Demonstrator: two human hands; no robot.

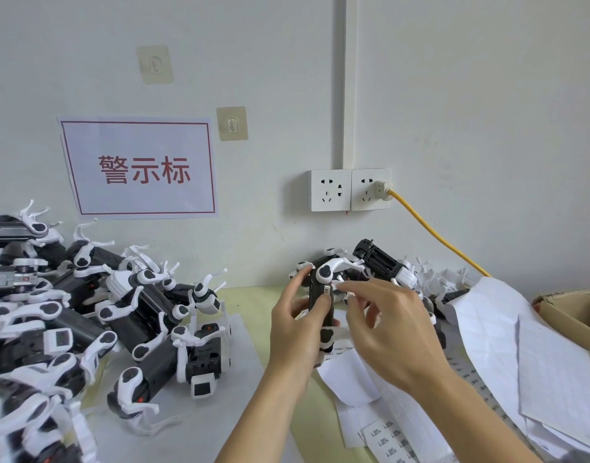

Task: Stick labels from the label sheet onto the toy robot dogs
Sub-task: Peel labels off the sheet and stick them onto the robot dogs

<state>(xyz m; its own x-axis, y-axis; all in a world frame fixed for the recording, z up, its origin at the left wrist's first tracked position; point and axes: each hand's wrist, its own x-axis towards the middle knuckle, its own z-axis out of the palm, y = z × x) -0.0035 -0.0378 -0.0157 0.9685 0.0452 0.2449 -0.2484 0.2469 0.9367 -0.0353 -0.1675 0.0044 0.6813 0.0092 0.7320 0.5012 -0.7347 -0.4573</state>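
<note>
White wall fills the upper part of the view, and on it hangs a paper sign [138, 167] with red characters inside a red frame. Two clear adhesive hooks [232, 123] are stuck on the wall above and right of the sign. More to the right there is a double wall socket [349, 189], and a yellow cable [434, 230] runs from its plug down to the right.

Below is a pale yellow-green table [253, 297]. On its left side lies a big pile of toy robot dogs [96, 315], black bodies with white legs, many of them on white paper. A smaller group of dogs [383, 262] lies at the back of the table against the wall.

Near the centre the left hand [295, 332] holds one toy robot dog [321, 304] upright above the table — the fingers are curled around its black body, thumb on the near side. The right hand [392, 329] is just beside it, with thumb and forefinger pinched together at a small white label [327, 290] on the upper part of the body; the other fingers are loosely bent.

Under the hands and to the right lie the label sheets [390, 439] with small printed labels, partly covered by used white backing paper [507, 332]. At the right edge sits a brown cardboard box [577, 312] — only its corner is visible
</note>
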